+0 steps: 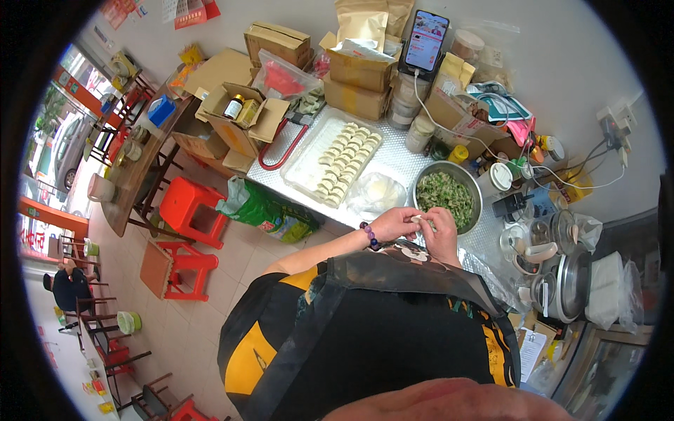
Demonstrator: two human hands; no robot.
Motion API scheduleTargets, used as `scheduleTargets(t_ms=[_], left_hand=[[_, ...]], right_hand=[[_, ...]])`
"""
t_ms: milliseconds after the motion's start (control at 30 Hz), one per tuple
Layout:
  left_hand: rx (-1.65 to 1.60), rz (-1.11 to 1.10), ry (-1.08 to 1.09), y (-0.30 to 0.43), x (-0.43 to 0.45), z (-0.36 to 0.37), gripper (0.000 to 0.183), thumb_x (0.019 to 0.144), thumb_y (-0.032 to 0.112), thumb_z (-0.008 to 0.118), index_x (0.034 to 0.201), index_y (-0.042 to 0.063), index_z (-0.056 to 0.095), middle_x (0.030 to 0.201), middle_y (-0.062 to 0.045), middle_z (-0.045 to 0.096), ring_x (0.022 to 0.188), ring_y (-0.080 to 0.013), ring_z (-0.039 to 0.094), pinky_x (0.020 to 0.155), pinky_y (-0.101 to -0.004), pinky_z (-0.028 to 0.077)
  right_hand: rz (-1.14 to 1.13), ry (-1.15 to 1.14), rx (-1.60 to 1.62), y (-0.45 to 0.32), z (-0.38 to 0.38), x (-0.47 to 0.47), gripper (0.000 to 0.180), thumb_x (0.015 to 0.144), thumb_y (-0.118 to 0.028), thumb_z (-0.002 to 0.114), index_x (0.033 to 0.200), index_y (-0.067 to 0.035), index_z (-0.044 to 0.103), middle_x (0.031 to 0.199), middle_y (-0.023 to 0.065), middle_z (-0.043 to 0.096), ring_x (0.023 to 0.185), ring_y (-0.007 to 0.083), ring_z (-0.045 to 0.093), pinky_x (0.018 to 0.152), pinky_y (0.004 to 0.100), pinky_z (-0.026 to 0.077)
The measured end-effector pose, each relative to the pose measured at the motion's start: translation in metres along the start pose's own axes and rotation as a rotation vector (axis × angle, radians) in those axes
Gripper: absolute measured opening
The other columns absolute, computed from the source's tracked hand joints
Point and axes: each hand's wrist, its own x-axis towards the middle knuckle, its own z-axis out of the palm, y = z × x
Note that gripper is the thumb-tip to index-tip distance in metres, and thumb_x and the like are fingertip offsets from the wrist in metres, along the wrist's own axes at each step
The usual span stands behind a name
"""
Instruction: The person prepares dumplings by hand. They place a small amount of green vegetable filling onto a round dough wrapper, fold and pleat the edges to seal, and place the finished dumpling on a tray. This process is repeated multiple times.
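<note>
My left hand [396, 223], with a bead bracelet at the wrist, and my right hand [441, 234] meet at the table's front edge. Between their fingertips they pinch a small pale dumpling [416, 219], mostly hidden by the fingers. Just beyond my right hand stands a steel bowl [478, 202] of chopped green filling [445, 192]. Past my left hand lies a clear plastic bag [376, 193] with pale dough wrappers inside, as far as I can tell. Farther left, a clear plastic tray [305, 158] holds rows of shaped dumplings [347, 160].
Cardboard boxes [358, 97] and a lit phone [426, 41] on a stand line the back. Its white cable [458, 134] crosses above jars [419, 134]. Pots [574, 284] crowd the right. A green bag [268, 213] and red stools [192, 210] stand left; a person [71, 287] sits far off.
</note>
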Motion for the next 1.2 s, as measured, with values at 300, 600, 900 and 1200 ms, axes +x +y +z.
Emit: scheduleTargets(t_ms=[300,600,900,1200], left_hand=[[0.081,0.013,0.023,0.007,-0.006,0.003,0.037,0.089,0.004,0.054,0.125,-0.001,0.05,0.085,-0.005,0.064,0.073,-0.0102,0.062,0.067,-0.0241,0.052],[-0.007,0.039,0.092,0.0,-0.009,0.002,0.033,0.091,0.008,0.058,0.121,-0.001,0.049,0.082,-0.004,0.063,0.072,-0.0094,0.06,0.066,-0.0236,0.051],[0.056,0.049,0.09,0.002,-0.011,0.002,0.033,0.088,0.006,0.06,0.119,0.001,0.051,0.082,-0.003,0.063,0.072,-0.0085,0.06,0.067,-0.0225,0.051],[0.074,0.063,0.17,0.005,-0.013,0.005,0.033,0.086,0.006,0.062,0.116,0.0,0.051,0.085,-0.003,0.062,0.074,-0.0078,0.061,0.067,-0.0219,0.051]], right_hand=[[0.008,-0.006,0.02,-0.008,0.001,-0.001,0.012,0.075,-0.003,0.068,0.085,-0.003,0.062,0.087,0.012,0.059,0.084,0.031,0.057,0.073,0.0382,0.045],[0.029,0.01,0.005,-0.004,0.005,-0.004,0.011,0.074,0.0,0.068,0.083,-0.002,0.062,0.088,0.0123,0.059,0.084,0.031,0.057,0.073,0.0387,0.045],[0.018,0.002,0.013,-0.008,0.006,-0.003,0.01,0.074,0.0,0.067,0.082,-0.001,0.061,0.087,0.0127,0.058,0.083,0.0314,0.057,0.072,0.039,0.045],[0.022,0.016,0.0,-0.009,0.003,-0.006,0.011,0.074,-0.001,0.067,0.083,-0.002,0.061,0.089,0.0125,0.058,0.085,0.0311,0.057,0.074,0.0386,0.045]])
